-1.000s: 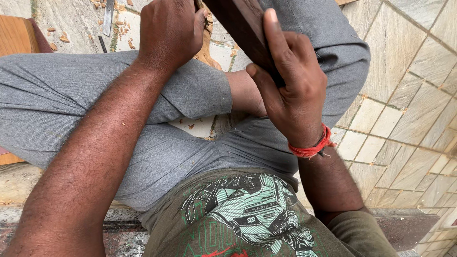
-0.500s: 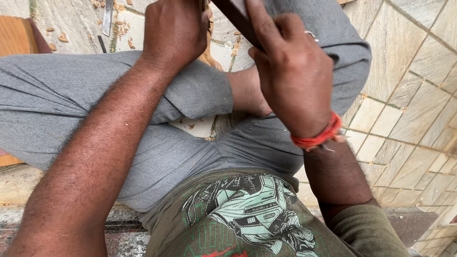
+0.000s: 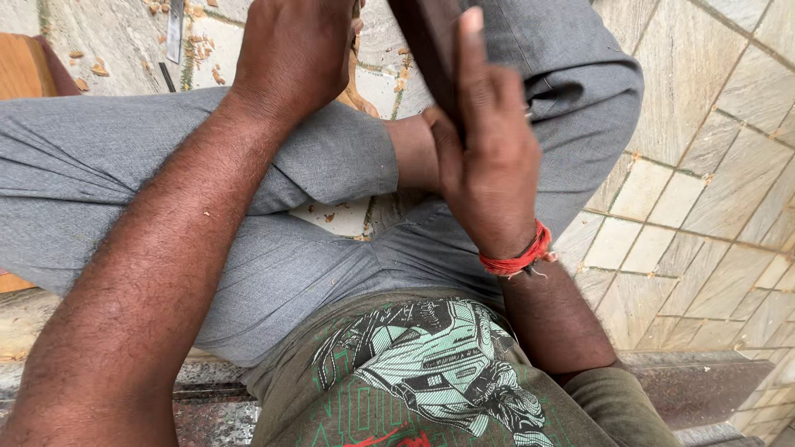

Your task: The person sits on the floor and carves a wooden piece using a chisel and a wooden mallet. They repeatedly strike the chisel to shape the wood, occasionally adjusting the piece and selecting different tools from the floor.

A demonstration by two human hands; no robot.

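In the head view, the right hand (image 3: pixel 489 165), upper centre of the frame, is wrapped around a dark wooden block (image 3: pixel 426 50), forefinger laid flat along it. The left hand (image 3: pixel 294 54), top centre, is curled tight on something pale and wooden; what exactly, I cannot tell. This looks like carving in progress; the next stroke needs a firm brace. Pale wood chips (image 3: pixel 91 66) litter the stone floor (image 3: pixel 704 124) at upper left, beside a flat metal blade (image 3: pixel 175 29).

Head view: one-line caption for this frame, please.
Seated cross-legged on tiles, right hand grips a dark wooden piece; left hand closed near wood chips.
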